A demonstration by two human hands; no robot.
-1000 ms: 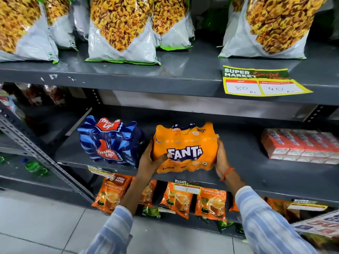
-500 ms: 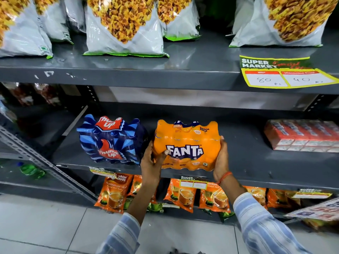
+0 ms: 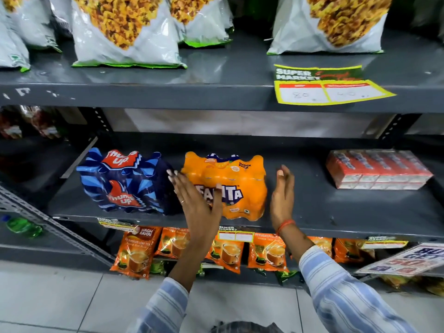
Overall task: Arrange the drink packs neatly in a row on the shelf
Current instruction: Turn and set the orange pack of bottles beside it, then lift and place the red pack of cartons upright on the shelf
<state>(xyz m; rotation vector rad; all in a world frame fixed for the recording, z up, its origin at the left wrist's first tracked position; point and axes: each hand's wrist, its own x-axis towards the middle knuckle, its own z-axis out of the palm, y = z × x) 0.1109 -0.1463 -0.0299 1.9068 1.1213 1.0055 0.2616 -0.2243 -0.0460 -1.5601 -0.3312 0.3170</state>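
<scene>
An orange Fanta pack (image 3: 242, 179) stands upright on the grey middle shelf (image 3: 336, 212), close beside a blue Thums Up pack (image 3: 120, 181) on its left. My left hand (image 3: 197, 203) hovers open in front of the Fanta pack's left side, fingers spread, covering part of the label. To the right of the pack, my right hand (image 3: 282, 195) is open with a small gap between it and the wrap. Neither hand holds anything.
A red carton pack (image 3: 377, 169) lies at the right of the same shelf, with bare shelf between it and the Fanta. Snack bags (image 3: 125, 32) fill the shelf above. Orange tea pouches (image 3: 134, 251) hang below. A yellow price tag (image 3: 329, 85) sits on the upper shelf edge.
Both hands let go of the Fanta pack, which now rests on the shelf beside the Thums Up pack. The hands have drawn back and opened.
</scene>
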